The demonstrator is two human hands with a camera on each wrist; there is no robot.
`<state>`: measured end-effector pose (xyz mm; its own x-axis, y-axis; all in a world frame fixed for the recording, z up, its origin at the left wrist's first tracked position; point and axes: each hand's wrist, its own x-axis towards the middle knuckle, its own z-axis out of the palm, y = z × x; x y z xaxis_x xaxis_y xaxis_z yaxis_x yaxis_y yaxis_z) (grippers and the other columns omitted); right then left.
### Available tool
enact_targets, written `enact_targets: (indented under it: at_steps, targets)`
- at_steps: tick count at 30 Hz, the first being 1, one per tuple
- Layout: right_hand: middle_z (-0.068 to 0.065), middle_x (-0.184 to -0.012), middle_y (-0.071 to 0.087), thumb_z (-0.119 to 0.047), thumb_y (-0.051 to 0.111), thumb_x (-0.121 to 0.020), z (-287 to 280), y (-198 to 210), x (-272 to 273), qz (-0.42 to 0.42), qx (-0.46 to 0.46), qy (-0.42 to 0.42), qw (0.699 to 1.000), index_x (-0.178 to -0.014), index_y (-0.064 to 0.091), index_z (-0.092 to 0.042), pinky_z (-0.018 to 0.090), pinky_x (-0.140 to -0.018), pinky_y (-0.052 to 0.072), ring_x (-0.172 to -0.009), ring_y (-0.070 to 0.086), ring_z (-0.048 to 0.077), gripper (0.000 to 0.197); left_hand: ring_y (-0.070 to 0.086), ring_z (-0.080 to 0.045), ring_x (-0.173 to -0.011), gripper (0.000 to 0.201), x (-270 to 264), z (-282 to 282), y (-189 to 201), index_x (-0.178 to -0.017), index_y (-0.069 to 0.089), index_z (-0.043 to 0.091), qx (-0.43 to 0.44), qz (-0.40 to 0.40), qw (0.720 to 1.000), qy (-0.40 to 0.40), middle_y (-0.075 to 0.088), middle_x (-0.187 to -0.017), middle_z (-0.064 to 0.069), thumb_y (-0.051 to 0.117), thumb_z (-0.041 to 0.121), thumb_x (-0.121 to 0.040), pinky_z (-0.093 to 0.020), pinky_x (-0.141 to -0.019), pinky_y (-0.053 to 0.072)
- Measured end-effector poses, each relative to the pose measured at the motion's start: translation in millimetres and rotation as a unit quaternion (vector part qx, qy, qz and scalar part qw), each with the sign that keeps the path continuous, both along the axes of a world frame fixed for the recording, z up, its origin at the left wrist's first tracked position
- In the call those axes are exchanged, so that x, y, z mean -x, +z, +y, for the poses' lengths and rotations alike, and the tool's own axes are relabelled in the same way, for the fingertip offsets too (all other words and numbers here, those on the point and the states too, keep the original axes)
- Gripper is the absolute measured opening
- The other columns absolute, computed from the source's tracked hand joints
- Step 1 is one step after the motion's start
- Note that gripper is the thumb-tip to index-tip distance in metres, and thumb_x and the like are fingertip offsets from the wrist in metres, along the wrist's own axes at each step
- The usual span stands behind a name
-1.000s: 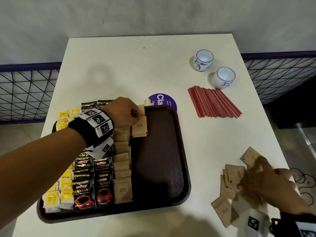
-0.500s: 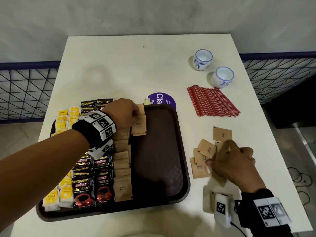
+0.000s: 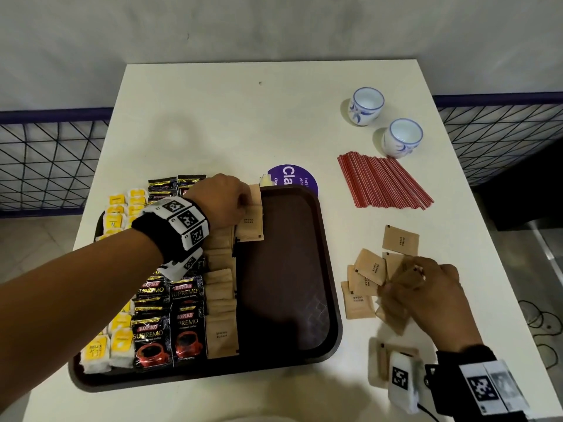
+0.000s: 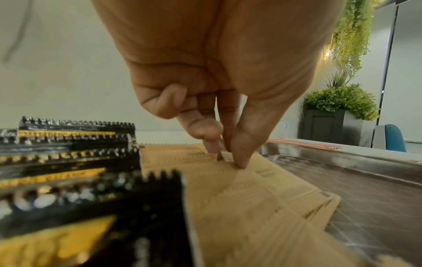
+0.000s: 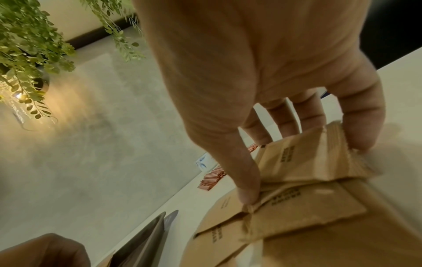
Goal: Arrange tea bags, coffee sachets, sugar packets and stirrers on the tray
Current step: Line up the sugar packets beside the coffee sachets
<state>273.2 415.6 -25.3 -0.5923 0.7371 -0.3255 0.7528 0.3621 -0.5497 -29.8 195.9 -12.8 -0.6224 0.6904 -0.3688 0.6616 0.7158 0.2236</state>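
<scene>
A dark brown tray (image 3: 292, 300) holds columns of yellow tea bags (image 3: 120, 345), black coffee sachets (image 3: 170, 324) and brown sugar packets (image 3: 221, 300). My left hand (image 3: 225, 202) is at the far end of the sugar column and pinches a small stack of sugar packets (image 3: 250, 220) (image 4: 251, 182) between thumb and fingers. Right of the tray lies a loose pile of sugar packets (image 3: 371, 278). My right hand (image 3: 423, 290) (image 5: 274, 144) holds a few of these packets (image 5: 303, 159) between thumb and fingers. Red stirrers (image 3: 380, 184) lie on the table beyond.
Two white and blue cups (image 3: 365, 105) (image 3: 402, 137) stand at the back right of the white table (image 3: 243, 117). A purple round sticker (image 3: 292, 178) shows behind the tray. The tray's right half is bare. Wire fencing runs on both sides.
My right hand has slid the loose sugar packets left towards the tray and gathered some under its fingers. My left hand has stayed at the far end of the sugar column.
</scene>
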Motion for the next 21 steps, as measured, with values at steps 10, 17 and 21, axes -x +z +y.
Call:
enact_targets:
  at_steps: [10,17,21]
  targets:
    - [-0.004,-0.082,0.059,-0.005,0.070,-0.077,12.3,-24.3,-12.4,0.019,-0.066,0.050,0.996,-0.075,0.057,-0.024,0.022,-0.060,0.030,-0.085,0.043,0.022,0.023,0.065,-0.002,-0.084,0.026,5.6,0.2,7.6,-0.083,0.078,0.027,-0.105,-0.139,0.983,0.053,0.073,-0.084,0.014,0.066,0.004,-0.081,-0.021,-0.080,0.051]
    - [0.001,-0.091,0.061,-0.012,0.074,-0.075,16.1,-33.2,-13.7,0.020,-0.078,0.027,0.996,-0.096,0.061,-0.017,0.022,-0.061,0.031,-0.087,0.040,0.015,0.025,0.062,-0.005,-0.081,0.024,-1.6,0.6,0.1,-0.079,0.074,0.033,-0.040,-0.110,0.993,0.013,0.068,-0.082,0.016,0.067,0.010,-0.080,-0.023,-0.075,0.050]
    - [0.006,-0.097,0.060,-0.012,0.077,-0.074,16.2,-35.4,-15.9,0.027,-0.077,0.005,0.997,-0.102,0.062,-0.017,0.011,-0.061,0.028,-0.081,0.035,0.006,0.032,0.061,-0.011,-0.081,0.019,-7.8,-1.7,-0.9,-0.088,0.073,0.035,-0.005,-0.041,0.999,-0.003,0.061,-0.078,0.018,0.063,0.020,-0.081,-0.025,-0.071,0.049]
